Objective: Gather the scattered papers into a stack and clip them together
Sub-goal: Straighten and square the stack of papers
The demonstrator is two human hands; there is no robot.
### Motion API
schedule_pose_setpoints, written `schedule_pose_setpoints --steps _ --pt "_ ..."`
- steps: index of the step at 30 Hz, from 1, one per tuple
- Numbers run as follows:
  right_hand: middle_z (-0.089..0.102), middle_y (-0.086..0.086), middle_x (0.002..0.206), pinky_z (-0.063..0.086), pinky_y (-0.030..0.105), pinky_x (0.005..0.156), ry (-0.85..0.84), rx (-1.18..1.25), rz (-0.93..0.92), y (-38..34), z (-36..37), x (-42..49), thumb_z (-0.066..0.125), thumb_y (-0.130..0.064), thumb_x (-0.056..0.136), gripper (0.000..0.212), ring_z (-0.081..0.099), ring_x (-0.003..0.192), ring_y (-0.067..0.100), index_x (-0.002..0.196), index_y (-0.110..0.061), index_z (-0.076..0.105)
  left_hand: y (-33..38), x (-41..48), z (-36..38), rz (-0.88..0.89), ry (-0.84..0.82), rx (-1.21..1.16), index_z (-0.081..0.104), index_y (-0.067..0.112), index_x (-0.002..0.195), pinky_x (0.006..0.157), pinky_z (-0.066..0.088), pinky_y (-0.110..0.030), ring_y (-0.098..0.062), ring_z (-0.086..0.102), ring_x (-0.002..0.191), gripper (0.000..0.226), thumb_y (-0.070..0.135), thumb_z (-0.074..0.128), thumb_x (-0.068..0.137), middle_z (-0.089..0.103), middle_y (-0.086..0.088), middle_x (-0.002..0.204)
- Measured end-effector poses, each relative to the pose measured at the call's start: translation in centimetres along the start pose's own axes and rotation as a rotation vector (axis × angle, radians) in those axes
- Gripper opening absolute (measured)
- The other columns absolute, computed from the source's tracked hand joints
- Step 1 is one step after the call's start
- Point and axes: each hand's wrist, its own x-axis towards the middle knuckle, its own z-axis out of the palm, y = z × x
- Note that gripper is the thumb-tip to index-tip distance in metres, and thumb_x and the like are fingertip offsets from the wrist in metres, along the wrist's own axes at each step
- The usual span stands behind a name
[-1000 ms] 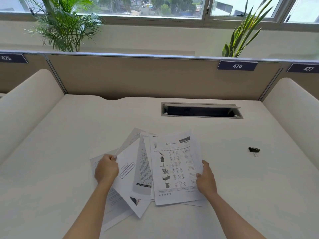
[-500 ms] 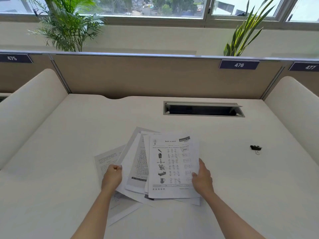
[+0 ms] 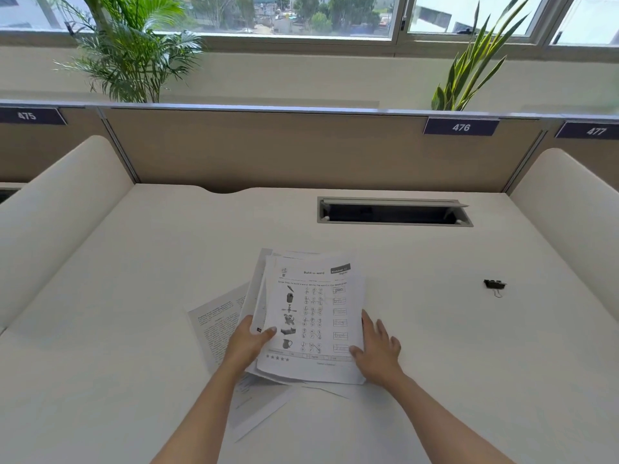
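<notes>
1. The left hand [image 3: 249, 343] is reaching in from the lower left, its forearm slanting up to the papers [image 3: 311, 316]; the thumb is lying on the top sheet and the fingers are curling under the left edge, pinching the sheets.
2. The right hand [image 3: 376, 351] is coming in from the lower right; its fingers are spread and lying flat against the right edge of the papers, the thumb resting on the lower right corner of the top sheet.
3. The papers are lying near the middle of the worktop [image 3: 134, 296], roughly gathered between both hands, their edges not lining up.
4. One sheet [image 3: 214, 318] of dense text is sticking out to the left, askew, partly under the left forearm.
5. The top sheet is showing the heading "Build-a-word", a column of small pictures, rows of circled letters and answer boxes, the first reading "pen"; five stars are running along its foot.
6. The clip [image 3: 494, 284], black, is lying on the worktop well to the right of the papers, apart from both hands.
7. Dark plates on the back partition are reading "475" [image 3: 26, 115], "476" [image 3: 461, 127] and "477" [image 3: 596, 131].
</notes>
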Motion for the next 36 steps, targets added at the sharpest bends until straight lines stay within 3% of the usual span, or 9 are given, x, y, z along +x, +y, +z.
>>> schedule_pose_setpoints --steps 3,10,15,18,20,25,28,32,36 --pt "0.007 -0.009 0.16 -0.003 0.048 0.117 -0.03 -0.004 -0.032 0.0 0.3 -0.4 0.047 -0.029 0.094 0.077 -0.007 0.148 0.016 0.151 -0.028 -0.005 -0.5 0.2 0.2 -0.008 0.009 -0.007 0.053 0.014 0.118 0.089 0.051 -0.042 -0.027 0.061 0.101 0.038 0.018 0.069 0.084 0.064 -0.008 0.117" --pt "0.013 -0.01 0.159 -0.002 0.047 0.117 -0.051 0.094 -0.026 0.3 0.1 -0.4 0.048 -0.04 0.093 0.077 0.0 0.149 0.015 0.152 -0.025 0.001 -0.1 -0.3 0.5 0.025 0.04 -0.123 0.049 0.012 0.13 0.081 0.046 -0.033 -0.022 0.056 0.094 0.04 0.008 0.057 0.091 0.058 -0.005 0.112" --pt "0.037 -0.01 0.15 0.026 0.044 0.115 0.053 0.44 0.033 0.0 -1.1 -0.1 0.058 -0.04 0.09 0.071 0.037 0.138 0.016 0.149 -0.025 0.022 0.1 -0.4 0.4 0.02 0.037 -0.317 0.048 0.02 0.133 0.071 0.051 -0.033 -0.025 0.064 0.091 0.046 0.012 0.061 0.09 0.064 -0.008 0.114" --pt "0.058 -0.001 0.134 0.051 0.03 0.095 -0.017 0.918 -0.014 -1.0 -2.8 -0.5 0.06 -0.029 0.092 0.048 0.06 0.116 0.012 0.136 -0.021 0.044 0.3 -0.7 0.5 0.043 0.0 -0.388 0.05 0.026 0.13 0.068 0.054 -0.035 -0.026 0.068 0.09 0.045 0.014 0.064 0.089 0.068 -0.007 0.113" --pt "0.066 0.005 0.123 0.056 0.03 0.087 -0.025 1.03 -0.04 -1.5 -4.0 -0.6 0.06 -0.022 0.093 0.032 0.068 0.104 0.016 0.124 -0.017 0.055 0.7 -1.0 0.8 0.069 -0.04 -0.437 0.053 0.028 0.125 0.072 0.056 -0.039 -0.027 0.07 0.091 0.042 0.013 0.064 0.088 0.071 -0.005 0.11" --pt "0.072 0.005 0.111 0.058 0.035 0.081 0.093 1.116 -0.079 -2.1 -6.1 -0.8 0.059 -0.016 0.093 0.026 0.07 0.098 0.021 0.119 -0.013 0.06 2.2 -1.8 1.1 0.141 -0.162 -0.479 0.057 0.028 0.121 0.077 0.059 -0.043 -0.023 0.071 0.093 0.045 0.013 0.07 0.081 0.072 -0.004 0.109" --pt "0.072 0.006 0.109 0.059 0.038 0.081 0.123 1.128 -0.098 -2.1 -6.7 -1.0 0.059 -0.017 0.093 0.024 0.07 0.096 0.023 0.116 -0.013 0.061 4.0 -1.9 1.0 0.196 -0.117 -0.515 0.059 0.027 0.117 0.08 0.058 -0.043 -0.021 0.071 0.094 0.041 0.021 0.072 0.078 0.072 -0.004 0.108" --pt "0.071 0.007 0.11 0.056 0.045 0.087 0.13 1.113 -0.091 -1.6 -6.4 -1.2 0.056 -0.014 0.094 0.022 0.067 0.101 0.028 0.115 -0.015 0.062 7.2 -2.3 1.2 0.29 0.023 -0.665 0.057 0.02 0.111 0.061 0.058 -0.026 -0.009 0.072 0.079 0.027 0.02 0.066 0.085 0.072 0.003 0.099" --pt "0.069 0.003 0.114 0.054 0.035 0.08 0.114 1.063 -0.08 -1.6 -6.4 -1.6 0.05 -0.02 0.098 0.018 0.065 0.106 0.026 0.112 -0.025 0.061 8.7 -3.0 2.2 0.331 0.06 -0.72 0.062 0.019 0.097 0.055 0.056 -0.022 -0.008 0.072 0.071 0.008 0.016 0.06 0.089 0.075 0.008 0.082"
